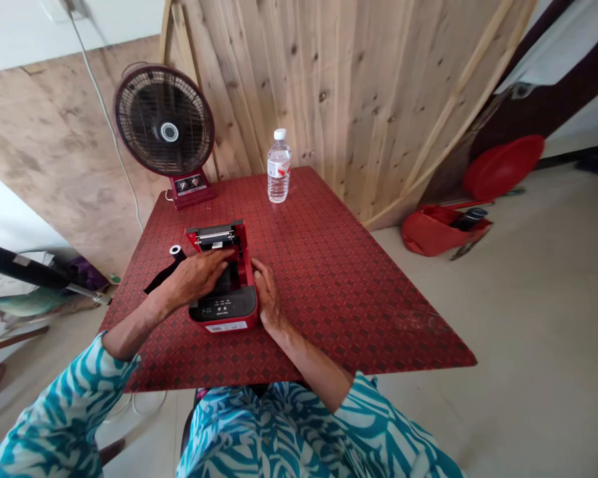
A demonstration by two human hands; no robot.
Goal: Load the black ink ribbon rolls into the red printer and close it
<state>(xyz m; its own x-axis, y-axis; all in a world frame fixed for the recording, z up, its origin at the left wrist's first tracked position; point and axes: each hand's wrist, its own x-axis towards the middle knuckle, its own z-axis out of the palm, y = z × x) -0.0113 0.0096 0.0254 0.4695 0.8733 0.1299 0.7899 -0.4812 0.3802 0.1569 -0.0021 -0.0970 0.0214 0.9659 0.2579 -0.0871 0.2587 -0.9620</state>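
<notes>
A red and black label printer (pixel 224 307) sits on the table with its hinged lid (pixel 216 235) raised at the back. My left hand (pixel 199 275) reaches over the printer's opening from the left, fingers stretched out and their tips inside; whatever lies under them is hidden. Flat along the printer's right side rests my right hand (pixel 269 295), fingers extended and touching the casing near its rim. Just left of the printer is a small roll with a white core (pixel 176 251), and a black strip (pixel 160 277) runs from beside it toward my left wrist.
The table (pixel 349 299) has a red patterned cover. At its back left stands a dark red fan (pixel 167 129); a water bottle (pixel 278 169) is at the back. A wooden panel (pixel 329 86) rises behind. On the floor at right are a red bag (pixel 423 232) and red basin (pixel 503 166).
</notes>
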